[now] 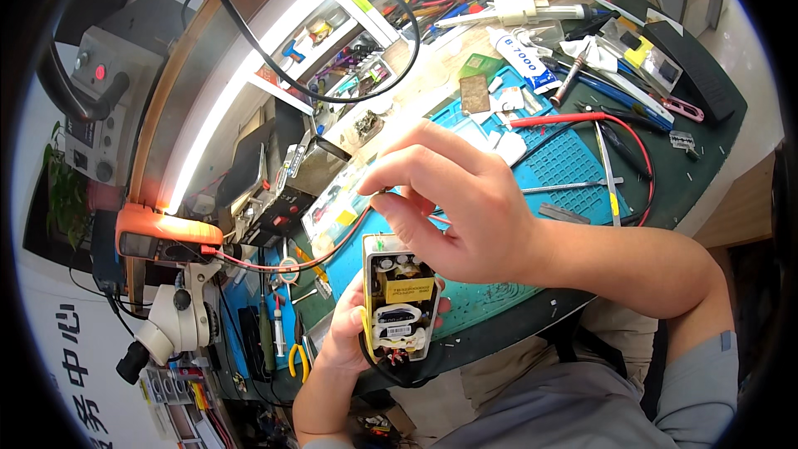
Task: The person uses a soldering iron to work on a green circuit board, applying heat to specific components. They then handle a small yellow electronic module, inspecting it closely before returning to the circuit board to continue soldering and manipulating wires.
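Note:
My left hand (342, 337) is wrapped round an opened power adapter (412, 292), holding it tilted up at the front edge of the bench. Its casing is off on the upper side, so yellow-taped parts and a white-wrapped coil show inside. A black cable leaves its lower end, and a yellow strip or wire runs along its left side. Above the adapter's top end, my right hand (478, 199) is raised with thumb and forefinger pinched together. A tiny dark thing sits between those fingertips, too small to name.
An orange multimeter (166, 231) stands left, its leads crossing the bench to a red probe (557, 120). Below it is a white microscope (179, 320). A blue work mat (569, 168), a glue tube (522, 58) and several hand tools lie right. A black cable loops overhead.

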### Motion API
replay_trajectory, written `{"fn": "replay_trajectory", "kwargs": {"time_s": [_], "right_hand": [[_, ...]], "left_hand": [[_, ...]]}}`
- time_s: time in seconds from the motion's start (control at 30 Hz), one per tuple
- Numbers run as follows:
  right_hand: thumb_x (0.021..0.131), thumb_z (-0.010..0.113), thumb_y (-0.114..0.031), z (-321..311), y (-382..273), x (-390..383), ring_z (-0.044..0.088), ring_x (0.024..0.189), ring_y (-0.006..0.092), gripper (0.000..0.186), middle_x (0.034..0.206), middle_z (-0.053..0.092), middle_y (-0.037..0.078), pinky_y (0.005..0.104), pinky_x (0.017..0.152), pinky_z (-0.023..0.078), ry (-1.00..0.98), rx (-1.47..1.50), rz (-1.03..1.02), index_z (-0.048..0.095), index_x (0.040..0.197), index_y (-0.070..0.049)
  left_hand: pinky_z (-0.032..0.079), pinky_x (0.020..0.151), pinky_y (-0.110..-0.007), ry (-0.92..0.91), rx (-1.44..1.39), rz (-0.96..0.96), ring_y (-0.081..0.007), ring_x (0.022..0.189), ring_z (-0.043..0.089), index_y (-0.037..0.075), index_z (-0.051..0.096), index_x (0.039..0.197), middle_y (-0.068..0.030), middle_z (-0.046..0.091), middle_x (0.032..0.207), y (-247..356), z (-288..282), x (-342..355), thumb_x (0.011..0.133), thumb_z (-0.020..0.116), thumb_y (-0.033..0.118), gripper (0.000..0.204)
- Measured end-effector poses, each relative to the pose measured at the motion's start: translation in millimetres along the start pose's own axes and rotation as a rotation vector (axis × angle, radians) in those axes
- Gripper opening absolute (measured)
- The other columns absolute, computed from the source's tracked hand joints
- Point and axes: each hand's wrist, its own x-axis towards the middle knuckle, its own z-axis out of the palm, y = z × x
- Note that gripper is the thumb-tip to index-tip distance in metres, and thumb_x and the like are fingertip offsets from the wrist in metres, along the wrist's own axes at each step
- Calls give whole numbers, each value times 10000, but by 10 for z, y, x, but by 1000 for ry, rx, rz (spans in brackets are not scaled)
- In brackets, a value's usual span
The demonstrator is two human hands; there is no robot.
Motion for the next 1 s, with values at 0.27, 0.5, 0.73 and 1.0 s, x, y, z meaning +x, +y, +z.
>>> {"fn": "replay_trajectory", "kwargs": {"time_s": [0.27, 0.5, 0.73, 1.0], "right_hand": [[836, 636, -13, -1, 1, 3, 636, 651, 236, 107, 868, 584, 59, 337, 523, 506, -1, 1, 2, 593, 925, -53], [833, 667, 38, -39, -31, 20, 625, 645, 153, 141, 894, 597, 67, 263, 518, 513, -20, 13, -11, 620, 946, -32], [840, 649, -10, -4, -21, 14, 627, 634, 218, 107, 849, 576, 47, 321, 509, 498, 13, 5, -14, 589, 913, -58], [828, 669, 73, -52, -33, 19, 630, 672, 122, 161, 921, 606, 81, 230, 521, 525, -40, 34, -19, 639, 961, -12]], "left_hand": [[529, 991, -486, -18, 23, 32, -402, 1186, 590, -6, 306, 1462, -248, 520, 1328, -12, 16, 6, 752, 819, 440, 983], [528, 988, -459, 5, 92, 59, -378, 1189, 590, -10, 313, 1459, -229, 525, 1327, -7, 75, -8, 741, 810, 472, 997], [532, 975, -444, 16, 140, 87, -343, 1191, 596, -30, 319, 1450, -232, 546, 1308, -21, 62, -16, 726, 807, 487, 1014], [532, 960, -417, 16, 164, 107, -313, 1158, 612, -24, 323, 1446, -250, 565, 1277, -27, 72, -1, 720, 804, 499, 1016]]}}
